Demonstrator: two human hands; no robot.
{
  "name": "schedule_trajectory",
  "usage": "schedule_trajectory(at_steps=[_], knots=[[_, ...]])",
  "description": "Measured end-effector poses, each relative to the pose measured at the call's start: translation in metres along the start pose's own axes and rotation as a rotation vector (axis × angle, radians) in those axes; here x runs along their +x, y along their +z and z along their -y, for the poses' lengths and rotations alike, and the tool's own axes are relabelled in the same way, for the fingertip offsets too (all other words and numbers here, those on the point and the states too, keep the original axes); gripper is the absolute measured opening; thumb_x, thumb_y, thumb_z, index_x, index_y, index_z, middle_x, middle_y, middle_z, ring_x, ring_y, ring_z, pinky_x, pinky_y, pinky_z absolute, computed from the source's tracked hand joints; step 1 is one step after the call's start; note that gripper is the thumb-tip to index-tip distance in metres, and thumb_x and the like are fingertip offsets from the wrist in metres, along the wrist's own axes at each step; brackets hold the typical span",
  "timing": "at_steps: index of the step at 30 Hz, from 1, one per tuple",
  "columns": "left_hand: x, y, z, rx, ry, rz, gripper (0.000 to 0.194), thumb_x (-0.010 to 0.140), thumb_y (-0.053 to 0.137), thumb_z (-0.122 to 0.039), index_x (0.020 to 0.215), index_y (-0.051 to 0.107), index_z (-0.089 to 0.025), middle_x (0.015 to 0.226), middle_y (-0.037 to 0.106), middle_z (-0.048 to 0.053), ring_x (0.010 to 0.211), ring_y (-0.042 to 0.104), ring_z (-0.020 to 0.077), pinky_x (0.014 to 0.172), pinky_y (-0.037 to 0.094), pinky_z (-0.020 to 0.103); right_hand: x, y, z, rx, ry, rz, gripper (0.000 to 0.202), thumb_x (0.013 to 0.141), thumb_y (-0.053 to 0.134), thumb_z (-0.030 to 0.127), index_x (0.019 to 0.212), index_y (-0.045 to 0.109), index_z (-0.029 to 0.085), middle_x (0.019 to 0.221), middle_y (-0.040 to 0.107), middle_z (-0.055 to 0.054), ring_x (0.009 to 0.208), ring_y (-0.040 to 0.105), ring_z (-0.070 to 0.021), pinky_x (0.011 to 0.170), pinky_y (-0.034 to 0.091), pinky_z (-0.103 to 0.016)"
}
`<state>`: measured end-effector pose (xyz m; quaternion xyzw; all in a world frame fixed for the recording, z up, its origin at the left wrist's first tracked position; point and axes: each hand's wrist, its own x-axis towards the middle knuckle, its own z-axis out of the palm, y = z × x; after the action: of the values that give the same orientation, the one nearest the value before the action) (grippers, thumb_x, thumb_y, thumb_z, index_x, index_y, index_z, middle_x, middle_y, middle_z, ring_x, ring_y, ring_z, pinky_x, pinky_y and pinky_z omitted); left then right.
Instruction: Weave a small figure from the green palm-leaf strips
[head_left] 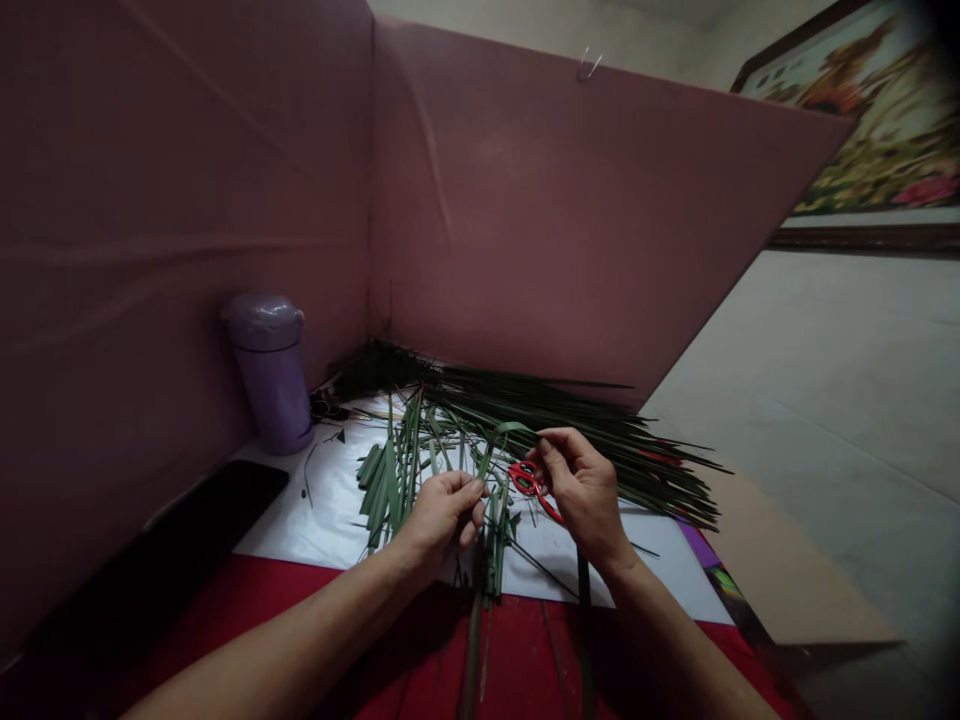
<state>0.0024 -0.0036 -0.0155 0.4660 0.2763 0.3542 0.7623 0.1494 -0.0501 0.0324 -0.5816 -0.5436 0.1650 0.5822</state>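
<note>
My left hand (pixel 448 508) is closed in a pinch on a long green leaf strip (pixel 512 427). Between the hands the strip arches upward in a bend. At the other side of the bend, my right hand (pixel 581 485) pinches the strip between thumb and fingers. Two dark lengths of leaf hang below the hands toward me; whether both belong to the held strip I cannot tell. Red-handled scissors (pixel 523 478) lie just left of my right hand, partly hidden by it. Under and between the hands are cut green leaf pieces (pixel 495 540).
A large bundle of long leaves (pixel 570 420) lies along the back of the white sheet (pixel 330 510). Shorter leaves (pixel 390 480) are piled left of my hands. A purple tumbler (pixel 274 385) stands at left beside a dark flat object (pixel 225 510). Pink panels (pixel 525 220) rise behind.
</note>
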Motion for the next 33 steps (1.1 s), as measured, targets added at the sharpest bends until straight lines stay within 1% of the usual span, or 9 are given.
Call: schedule_trajectory(at_steps=[5, 7, 13, 18, 20, 22, 27, 30, 33], knots=[[-0.002, 0.002, -0.001, 0.013, 0.005, 0.029, 0.024, 0.071, 0.056, -0.035, 0.067, 0.048, -0.013, 0.047, 0.049, -0.004, 0.028, 0.032, 0.0013, 0.032, 0.016, 0.016, 0.01, 0.001, 0.009, 0.133, 0.086, 0.209, 0.024, 0.075, 0.056, 0.038, 0.086, 0.06, 0.017, 0.069, 0.06, -0.003, 0.054, 0.053, -0.0135, 0.044, 0.044, -0.024], [-0.002, 0.002, -0.001, 0.017, 0.005, 0.029, 0.024, 0.071, 0.056, -0.035, 0.067, 0.048, -0.013, 0.047, 0.05, -0.004, 0.028, 0.032, 0.0014, 0.032, 0.017, 0.016, 0.012, 0.001, 0.011, 0.139, 0.102, 0.247, 0.023, 0.074, 0.058, 0.037, 0.085, 0.062, 0.017, 0.067, 0.06, -0.003, 0.054, 0.054, -0.0133, 0.046, 0.044, -0.024], [-0.004, 0.003, 0.0, -0.002, 0.001, 0.113, 0.025, 0.072, 0.055, -0.037, 0.07, 0.049, -0.013, 0.047, 0.051, -0.004, 0.028, 0.032, 0.0017, 0.033, 0.019, 0.017, 0.018, 0.001, 0.015, -0.126, -0.06, 0.027, 0.015, 0.077, 0.053, 0.03, 0.085, 0.056, 0.018, 0.07, 0.063, -0.004, 0.059, 0.058, -0.0158, 0.053, 0.043, -0.025], [-0.004, 0.003, -0.002, -0.067, 0.005, 0.097, 0.024, 0.072, 0.056, -0.036, 0.07, 0.048, -0.013, 0.048, 0.05, -0.004, 0.028, 0.033, 0.0018, 0.031, 0.018, 0.016, 0.015, 0.0, 0.016, -0.27, -0.14, 0.04, 0.015, 0.079, 0.052, 0.03, 0.089, 0.053, 0.02, 0.068, 0.061, -0.002, 0.061, 0.056, -0.0161, 0.057, 0.041, -0.026], [-0.003, 0.002, -0.003, -0.088, 0.01, 0.056, 0.024, 0.071, 0.057, -0.035, 0.068, 0.047, -0.014, 0.049, 0.05, -0.004, 0.028, 0.033, 0.0017, 0.03, 0.015, 0.016, 0.012, -0.002, 0.014, -0.195, -0.086, 0.071, 0.021, 0.077, 0.055, 0.033, 0.093, 0.053, 0.019, 0.069, 0.06, -0.002, 0.061, 0.054, -0.0157, 0.056, 0.04, -0.026], [-0.002, 0.002, -0.004, -0.094, 0.021, 0.026, 0.024, 0.071, 0.058, -0.035, 0.066, 0.046, -0.014, 0.049, 0.05, -0.004, 0.027, 0.032, 0.0016, 0.029, 0.013, 0.017, 0.009, -0.006, 0.013, -0.043, 0.049, 0.148, 0.027, 0.076, 0.056, 0.038, 0.093, 0.054, 0.018, 0.064, 0.057, -0.001, 0.052, 0.048, -0.0128, 0.047, 0.036, -0.023], [-0.002, 0.001, -0.003, -0.096, 0.037, 0.003, 0.024, 0.072, 0.056, -0.035, 0.066, 0.047, -0.013, 0.05, 0.05, -0.004, 0.027, 0.032, 0.0009, 0.028, 0.012, 0.017, 0.003, -0.022, 0.015, 0.343, 0.371, 0.399, 0.026, 0.079, 0.053, 0.042, 0.075, 0.053, 0.016, 0.055, 0.044, 0.003, 0.043, 0.033, -0.0064, 0.039, 0.022, -0.019], [-0.002, 0.001, -0.003, -0.095, 0.025, 0.008, 0.023, 0.072, 0.055, -0.034, 0.066, 0.047, -0.013, 0.05, 0.05, -0.004, 0.027, 0.032, 0.0011, 0.028, 0.013, 0.016, 0.0, -0.028, 0.02, 0.479, 0.453, 0.466, 0.026, 0.077, 0.057, 0.038, 0.066, 0.049, 0.016, 0.056, 0.042, 0.004, 0.045, 0.032, -0.0056, 0.04, 0.024, -0.018], [-0.003, 0.002, -0.004, -0.094, 0.011, 0.02, 0.022, 0.072, 0.055, -0.033, 0.069, 0.047, -0.013, 0.05, 0.049, -0.004, 0.027, 0.032, 0.0012, 0.028, 0.014, 0.016, 0.0, -0.03, 0.025, 0.514, 0.465, 0.49, 0.023, 0.072, 0.063, 0.036, 0.069, 0.052, 0.016, 0.056, 0.044, 0.003, 0.046, 0.036, -0.0061, 0.042, 0.028, -0.018]])
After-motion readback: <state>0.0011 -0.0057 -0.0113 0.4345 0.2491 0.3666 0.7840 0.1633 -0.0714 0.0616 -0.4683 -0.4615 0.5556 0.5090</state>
